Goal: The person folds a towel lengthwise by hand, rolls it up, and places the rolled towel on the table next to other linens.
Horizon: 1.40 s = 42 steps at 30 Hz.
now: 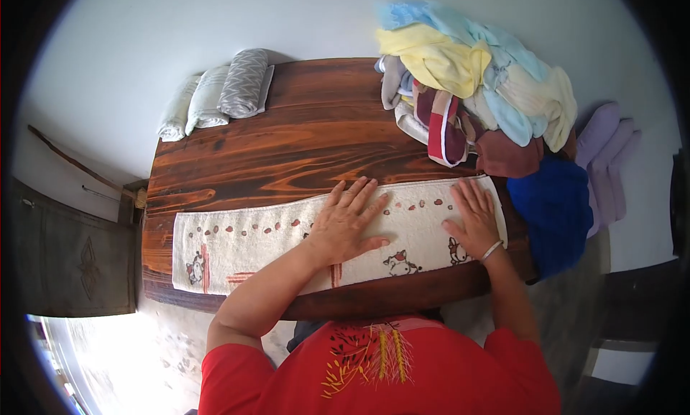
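Observation:
A long cream towel (266,253) with printed cartoon animals and a row of small reddish spots lies flat in a narrow strip along the table's near side. My left hand (345,221) rests palm down near the towel's middle, its fingers spread. Toward the right end, my right hand (474,217) also lies flat on the cloth, fingers stretched out, with a thin bracelet at the wrist. Neither hand grips anything. Whether the towel is folded in layers cannot be made out.
Several rolled towels (208,98) stand at the table's back left. A loose heap of cloths (467,77) covers the back right corner. A blue cloth (552,213) hangs over the right edge, beside a lilac cushioned item (609,163). Dark wood grain shows on the tabletop (287,156).

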Each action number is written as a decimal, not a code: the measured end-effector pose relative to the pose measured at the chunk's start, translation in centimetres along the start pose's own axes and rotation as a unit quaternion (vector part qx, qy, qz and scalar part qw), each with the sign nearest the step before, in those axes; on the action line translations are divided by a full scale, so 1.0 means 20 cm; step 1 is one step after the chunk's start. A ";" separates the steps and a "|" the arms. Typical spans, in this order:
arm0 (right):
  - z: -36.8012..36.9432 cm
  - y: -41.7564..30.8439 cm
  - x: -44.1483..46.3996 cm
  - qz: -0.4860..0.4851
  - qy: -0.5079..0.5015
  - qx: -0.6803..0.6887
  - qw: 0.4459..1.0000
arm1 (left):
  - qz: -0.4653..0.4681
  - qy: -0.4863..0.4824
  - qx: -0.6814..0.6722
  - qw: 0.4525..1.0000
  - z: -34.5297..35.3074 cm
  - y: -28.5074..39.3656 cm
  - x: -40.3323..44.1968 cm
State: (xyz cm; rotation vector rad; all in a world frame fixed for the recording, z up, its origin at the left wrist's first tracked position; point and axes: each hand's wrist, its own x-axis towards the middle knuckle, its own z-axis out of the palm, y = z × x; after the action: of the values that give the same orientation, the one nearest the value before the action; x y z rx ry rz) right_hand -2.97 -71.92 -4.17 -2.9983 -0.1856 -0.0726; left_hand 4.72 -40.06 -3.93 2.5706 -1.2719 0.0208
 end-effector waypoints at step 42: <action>0.04 -0.03 0.12 -0.057 0.029 0.016 0.998 | -0.370 0.001 0.113 0.922 -0.25 -0.41 -0.76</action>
State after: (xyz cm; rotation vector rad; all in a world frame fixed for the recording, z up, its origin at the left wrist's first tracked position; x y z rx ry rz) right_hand -0.61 -71.02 -4.79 -2.9465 -0.3467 -0.1671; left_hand 2.32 -22.27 -3.05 3.0750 -0.2351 0.0195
